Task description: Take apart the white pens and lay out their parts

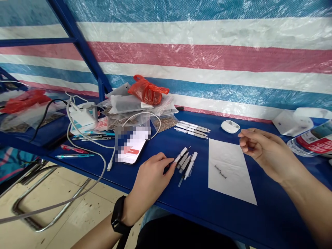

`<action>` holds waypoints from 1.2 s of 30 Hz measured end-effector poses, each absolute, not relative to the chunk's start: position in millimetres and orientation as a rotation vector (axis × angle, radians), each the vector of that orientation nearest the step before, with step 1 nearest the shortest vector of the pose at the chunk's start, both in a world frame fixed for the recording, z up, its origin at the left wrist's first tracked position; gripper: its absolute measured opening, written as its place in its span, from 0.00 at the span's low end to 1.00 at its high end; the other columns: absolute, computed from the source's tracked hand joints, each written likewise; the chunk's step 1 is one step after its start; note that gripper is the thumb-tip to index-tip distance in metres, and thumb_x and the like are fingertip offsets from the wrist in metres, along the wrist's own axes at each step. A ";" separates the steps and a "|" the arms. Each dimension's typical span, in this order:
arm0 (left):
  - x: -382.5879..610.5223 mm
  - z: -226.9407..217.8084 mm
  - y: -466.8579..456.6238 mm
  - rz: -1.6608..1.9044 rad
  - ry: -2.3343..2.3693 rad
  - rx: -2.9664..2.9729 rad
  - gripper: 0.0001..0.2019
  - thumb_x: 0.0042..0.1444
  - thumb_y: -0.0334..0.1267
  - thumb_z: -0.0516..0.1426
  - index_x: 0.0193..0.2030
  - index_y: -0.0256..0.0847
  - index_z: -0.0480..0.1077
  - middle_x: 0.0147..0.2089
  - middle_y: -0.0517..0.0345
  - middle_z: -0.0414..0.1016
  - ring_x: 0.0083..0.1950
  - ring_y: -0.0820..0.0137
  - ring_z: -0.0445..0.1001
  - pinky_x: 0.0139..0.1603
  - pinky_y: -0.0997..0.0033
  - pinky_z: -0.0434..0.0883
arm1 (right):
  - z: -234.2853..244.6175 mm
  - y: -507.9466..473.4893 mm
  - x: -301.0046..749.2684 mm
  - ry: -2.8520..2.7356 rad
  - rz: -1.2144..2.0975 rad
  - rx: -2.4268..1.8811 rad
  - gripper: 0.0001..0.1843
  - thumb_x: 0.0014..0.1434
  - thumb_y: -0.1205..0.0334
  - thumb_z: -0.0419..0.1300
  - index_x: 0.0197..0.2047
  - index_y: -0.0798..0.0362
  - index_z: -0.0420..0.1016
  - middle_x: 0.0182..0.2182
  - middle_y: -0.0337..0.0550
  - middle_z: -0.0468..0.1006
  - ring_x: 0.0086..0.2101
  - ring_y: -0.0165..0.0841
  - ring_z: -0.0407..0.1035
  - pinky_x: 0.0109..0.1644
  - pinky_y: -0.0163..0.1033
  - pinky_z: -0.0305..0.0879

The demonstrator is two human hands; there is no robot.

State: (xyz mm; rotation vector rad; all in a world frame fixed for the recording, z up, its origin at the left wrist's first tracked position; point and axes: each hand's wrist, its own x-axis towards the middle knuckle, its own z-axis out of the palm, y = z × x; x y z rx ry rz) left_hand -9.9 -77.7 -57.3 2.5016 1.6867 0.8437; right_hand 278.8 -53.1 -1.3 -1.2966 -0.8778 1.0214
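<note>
My left hand rests on the blue table, thumb and forefinger pinched at the lower end of a white pen barrel. Beside that barrel lie grey pen parts and another white pen barrel, roughly side by side. My right hand is raised above the right edge of a white sheet of paper. Its fingers are curled with the tips together; whatever they may hold is too small to make out. Small dark springs or similar bits lie on the paper.
Several white pens lie in a row behind, near a white earphone case. A phone and a white cable are at left. Further back sit plastic bags. A bottle stands at right.
</note>
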 end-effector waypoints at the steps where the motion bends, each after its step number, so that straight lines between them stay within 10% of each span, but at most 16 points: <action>1: -9.2 -58.7 -78.5 0.884 1.686 2.529 0.09 0.66 0.34 0.60 0.46 0.38 0.84 0.35 0.60 0.76 0.30 0.74 0.75 0.30 0.73 0.68 | -1.4 -53.2 278.6 -0.882 1.016 -1.295 0.30 0.23 0.46 0.80 0.24 0.55 0.74 0.24 0.40 0.70 0.26 0.25 0.63 0.25 0.28 0.60; 10: -3.7 -65.4 -84.8 1.035 1.658 2.622 0.08 0.66 0.33 0.61 0.45 0.40 0.83 0.33 0.62 0.76 0.25 0.77 0.71 0.25 0.75 0.65 | -11.2 -44.6 283.4 -1.173 0.806 -1.365 0.31 0.38 0.33 0.73 0.28 0.54 0.74 0.25 0.43 0.72 0.24 0.28 0.64 0.27 0.34 0.60; 15: -4.1 -59.3 -85.1 1.043 1.678 2.622 0.12 0.67 0.36 0.59 0.52 0.39 0.82 0.34 0.61 0.76 0.24 0.77 0.71 0.24 0.75 0.64 | -3.9 -24.3 262.6 -1.716 0.374 -1.629 0.08 0.61 0.58 0.64 0.34 0.53 0.79 0.33 0.43 0.79 0.32 0.33 0.72 0.38 0.37 0.62; 26: 23.9 26.5 -17.6 0.855 1.913 2.734 0.12 0.69 0.38 0.55 0.47 0.43 0.81 0.44 0.55 0.80 0.40 0.63 0.79 0.34 0.67 0.65 | -0.5 7.1 222.6 -2.314 -0.049 -1.799 0.02 0.66 0.66 0.63 0.41 0.56 0.76 0.41 0.48 0.77 0.44 0.41 0.72 0.34 0.36 0.53; 36: 31.8 2.7 15.3 0.706 1.694 2.907 0.13 0.70 0.33 0.52 0.46 0.41 0.79 0.49 0.53 0.76 0.45 0.65 0.79 0.38 0.67 0.71 | -5.1 12.3 230.1 -2.292 -0.016 -1.822 0.04 0.69 0.65 0.60 0.45 0.57 0.73 0.41 0.46 0.78 0.38 0.36 0.73 0.32 0.35 0.52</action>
